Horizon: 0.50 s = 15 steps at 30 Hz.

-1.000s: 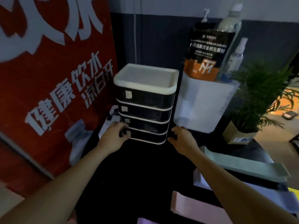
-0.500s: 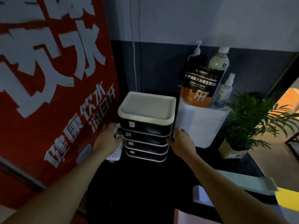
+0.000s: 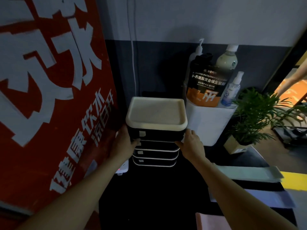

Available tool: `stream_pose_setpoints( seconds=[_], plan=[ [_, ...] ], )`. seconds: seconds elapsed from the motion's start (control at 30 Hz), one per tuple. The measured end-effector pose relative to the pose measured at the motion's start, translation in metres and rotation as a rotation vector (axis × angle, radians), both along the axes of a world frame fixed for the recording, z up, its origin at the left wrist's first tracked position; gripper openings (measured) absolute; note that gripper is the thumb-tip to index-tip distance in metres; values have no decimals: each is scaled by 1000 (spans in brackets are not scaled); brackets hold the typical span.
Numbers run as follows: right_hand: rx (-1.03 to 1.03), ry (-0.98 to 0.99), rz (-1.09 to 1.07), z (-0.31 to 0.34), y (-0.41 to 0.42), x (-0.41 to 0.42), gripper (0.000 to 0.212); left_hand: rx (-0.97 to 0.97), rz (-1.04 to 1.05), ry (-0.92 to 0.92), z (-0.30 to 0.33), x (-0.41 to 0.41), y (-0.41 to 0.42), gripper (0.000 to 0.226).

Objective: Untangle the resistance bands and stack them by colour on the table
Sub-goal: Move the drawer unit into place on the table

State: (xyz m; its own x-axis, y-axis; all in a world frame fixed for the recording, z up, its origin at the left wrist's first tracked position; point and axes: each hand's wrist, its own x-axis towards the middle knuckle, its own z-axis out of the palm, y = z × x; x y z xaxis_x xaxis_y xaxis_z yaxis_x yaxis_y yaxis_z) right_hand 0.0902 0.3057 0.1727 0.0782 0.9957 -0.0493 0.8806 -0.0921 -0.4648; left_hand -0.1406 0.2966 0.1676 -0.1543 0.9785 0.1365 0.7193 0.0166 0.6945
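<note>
**Two hands climb to the top drawer as the bands wait on the table**

Both hands now clasp the uppermost tier of the small drawer unit (image 3: 156,130). A second ago they sat low, near the bottom drawers; half a second ago they were at mid-height. The left hand (image 3: 123,143) wraps the top tier's left corner, fingers curled under its edge. The right hand (image 3: 191,143) grips the right corner likewise. The top tier appears offset forward from the three drawers beneath, though whether it is sliding out or lifting off cannot be told in this dim light.

The resistance bands lie flat on the black table (image 3: 149,196): a pale green one (image 3: 245,172) to the right, a lilac one (image 3: 272,199) nearer, a pink one (image 3: 211,221) at the bottom edge. They look untangled and apart, so stacking seems done or paused; the drawer is probably the next stop.
</note>
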Motion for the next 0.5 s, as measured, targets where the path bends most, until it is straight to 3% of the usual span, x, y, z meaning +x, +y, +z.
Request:
stream_pose_setpoints(
  seconds=[0.23,0.5],
  plan=[
    [10,138,-37,-1,-27,8,36,-32,34,-134,-4,-7,-23,55],
    [-5,233,-23,-4,-67,14,42,4,-72,-193,-5,-16,-62,53]
  ],
)
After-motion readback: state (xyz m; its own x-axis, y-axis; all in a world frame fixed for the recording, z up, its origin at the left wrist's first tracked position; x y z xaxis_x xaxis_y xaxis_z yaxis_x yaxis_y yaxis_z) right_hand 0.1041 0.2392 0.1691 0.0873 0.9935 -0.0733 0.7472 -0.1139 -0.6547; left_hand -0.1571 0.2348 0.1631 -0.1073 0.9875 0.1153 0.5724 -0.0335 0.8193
